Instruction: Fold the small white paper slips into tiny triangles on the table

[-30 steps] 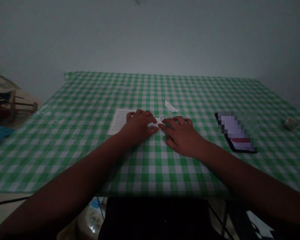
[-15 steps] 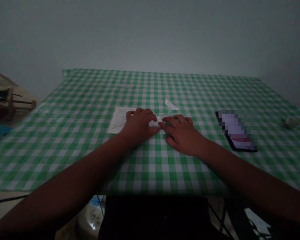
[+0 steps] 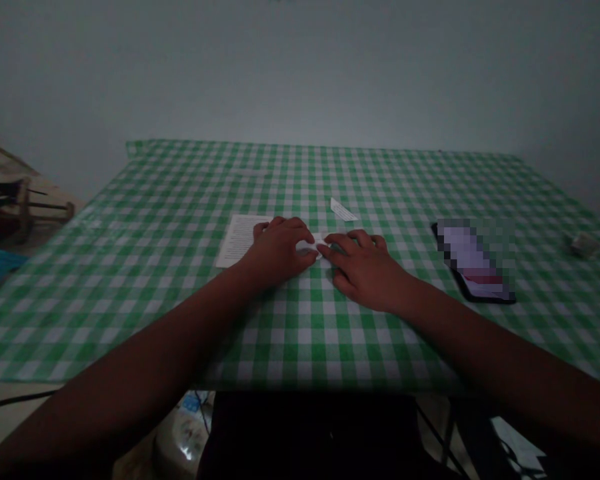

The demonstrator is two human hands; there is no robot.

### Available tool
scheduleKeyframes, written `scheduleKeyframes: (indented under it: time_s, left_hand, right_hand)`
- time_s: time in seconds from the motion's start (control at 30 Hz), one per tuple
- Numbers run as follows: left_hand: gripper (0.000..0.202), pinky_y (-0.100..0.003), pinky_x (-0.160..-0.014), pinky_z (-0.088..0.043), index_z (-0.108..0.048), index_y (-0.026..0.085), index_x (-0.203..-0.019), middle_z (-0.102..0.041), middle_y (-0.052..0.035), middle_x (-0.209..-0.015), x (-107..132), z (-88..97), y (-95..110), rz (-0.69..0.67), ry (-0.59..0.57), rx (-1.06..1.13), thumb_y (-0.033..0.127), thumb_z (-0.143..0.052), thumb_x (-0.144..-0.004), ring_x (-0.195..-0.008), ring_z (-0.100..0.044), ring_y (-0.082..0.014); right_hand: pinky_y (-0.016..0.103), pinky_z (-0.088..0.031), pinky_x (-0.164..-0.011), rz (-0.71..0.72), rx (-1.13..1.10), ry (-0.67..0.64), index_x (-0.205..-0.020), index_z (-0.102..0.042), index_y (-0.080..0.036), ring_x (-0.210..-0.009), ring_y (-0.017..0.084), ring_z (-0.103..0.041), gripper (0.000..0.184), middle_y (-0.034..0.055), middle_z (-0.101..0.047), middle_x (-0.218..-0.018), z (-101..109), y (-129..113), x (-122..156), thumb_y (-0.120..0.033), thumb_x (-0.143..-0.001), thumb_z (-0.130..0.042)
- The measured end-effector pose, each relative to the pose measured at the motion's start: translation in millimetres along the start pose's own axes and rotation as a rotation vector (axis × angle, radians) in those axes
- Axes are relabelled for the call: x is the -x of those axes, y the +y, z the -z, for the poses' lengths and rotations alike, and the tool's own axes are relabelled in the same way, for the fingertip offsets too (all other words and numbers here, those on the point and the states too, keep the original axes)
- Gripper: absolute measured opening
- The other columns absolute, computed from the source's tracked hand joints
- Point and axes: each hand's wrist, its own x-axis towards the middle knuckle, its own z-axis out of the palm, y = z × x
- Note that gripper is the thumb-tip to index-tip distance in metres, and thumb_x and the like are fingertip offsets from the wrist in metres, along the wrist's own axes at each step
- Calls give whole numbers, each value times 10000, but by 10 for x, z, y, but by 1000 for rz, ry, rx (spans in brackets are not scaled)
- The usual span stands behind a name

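- Folded paper (image 3: 313,245) sits mid-table (image 3: 180,200), right between the two hands, and its long axis looks to run left to right, though the light is dim
- Left hand (image 3: 277,252) lies flat, palm down, fingers loosely spread; it covers the paper's left end and presses on it without gripping
- Right hand (image 3: 363,267) is flat too, index tip touching the paper's right end, so both hands are on it and neither is nearer
- Printed sheet (image 3: 237,240) pokes out from under the left hand, a scrap (image 3: 343,211) lies just beyond, and a phone (image 3: 473,263) is well off right
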Motion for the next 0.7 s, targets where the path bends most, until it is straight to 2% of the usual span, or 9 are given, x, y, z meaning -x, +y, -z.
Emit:
scheduleKeyframes:
  time_s: [0.3,0.47,0.7]
  left_hand:
    - [243,-513,-1036,-317,-676,275,-1030,-660,-15,-1215,-17,-83,-43,-34,43,-55,459,-667,-873,-1168,-538,-277]
    - [293,-501,-1013,-342,-675,322,-1132,-647,-10,-1224,-15,-89,-22,-15,46,-71,440,-680,-864,-1164,-531,-277]
    - [233,-547,-1076,-276,-720,376,-1080,-638,2,-1196,-22,-82,-21,-22,27,-96,470,-673,-873,-1166,-518,-269]
  right_hand:
    - [538,-370,-885,-16,4,-7,-1470,-480,-223,-1228,396,-419,540,117,-458,-1536,-2,-9,1,-329,-943,-434]
    - [539,-369,-894,-28,15,-20,-1494,-447,-218,-1236,387,-414,553,105,-442,-1550,27,-31,5,-324,-952,-407]
    - [564,-368,-909,-35,-11,-21,-1506,-429,-220,-1256,396,-399,569,96,-439,-1558,22,-31,11,-321,-947,-408]
